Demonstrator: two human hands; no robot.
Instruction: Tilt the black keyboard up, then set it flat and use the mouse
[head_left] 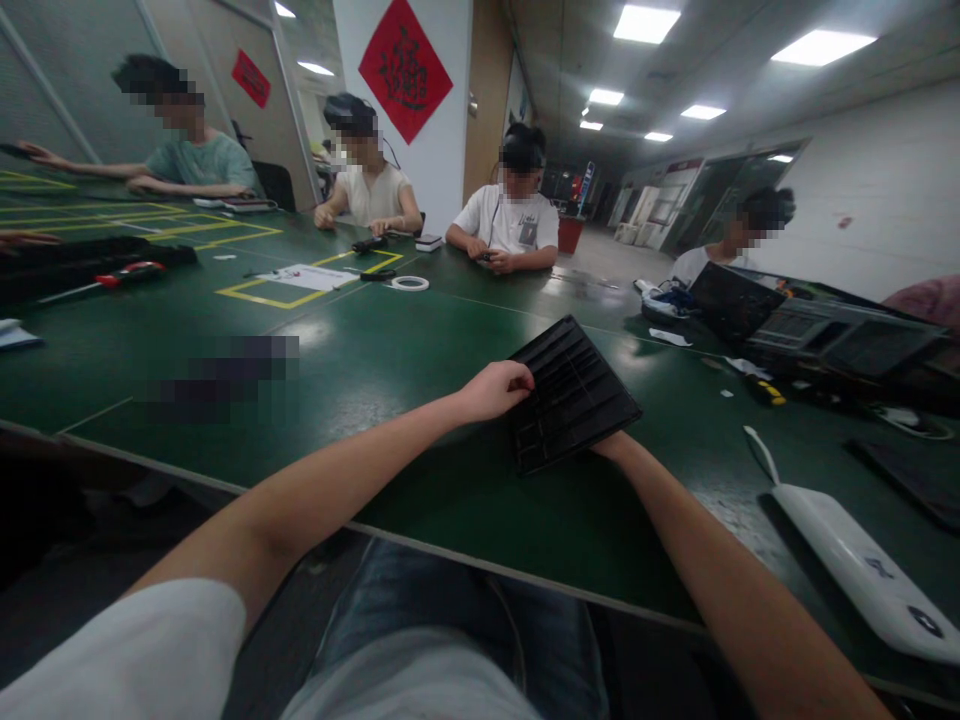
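A flat black ribbed panel (574, 395) is tilted up off the green table (420, 360) in front of me. My left hand (499, 388) grips its left edge with the fingers curled over the rim. My right hand (611, 447) goes under the panel's lower right corner; its fingers are hidden behind the panel.
A white device with an antenna (855, 560) lies at the near right. Black equipment and small parts (810, 335) clutter the right side. A tape roll (409, 283), papers and yellow floor-tape marks lie further out. Several other people sit around the table.
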